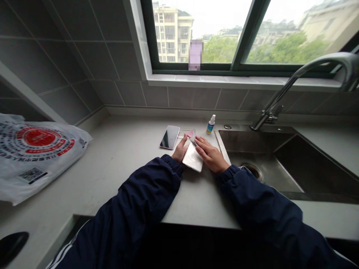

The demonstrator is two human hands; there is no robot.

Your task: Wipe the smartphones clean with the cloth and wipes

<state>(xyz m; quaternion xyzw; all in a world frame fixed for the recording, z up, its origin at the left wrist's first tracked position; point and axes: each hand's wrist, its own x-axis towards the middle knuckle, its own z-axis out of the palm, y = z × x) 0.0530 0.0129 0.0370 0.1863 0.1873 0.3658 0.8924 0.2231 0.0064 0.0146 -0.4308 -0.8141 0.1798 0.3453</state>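
Note:
My right hand [210, 154] lies over the upper right edge of a white phone-sized slab [192, 157], its fingers curled onto it. My left hand [180, 148] stands at the slab's left side, fingers pointing up past its corner. Just above the slab, a small pink tab [190, 133] sits on a thin transparent sheet [185, 130], partly hidden by my fingers. To the left lies a smartphone [169, 137] with its dark glass facing up. A small spray bottle [211, 125] stands upright behind my right hand.
The pale stone countertop [117, 160] carries a large printed plastic bag [36, 153] at the left. A steel sink [252, 149] with a drain lies to the right, under a curved tap [291, 86]. Tiled wall and a window [224, 33] rise behind.

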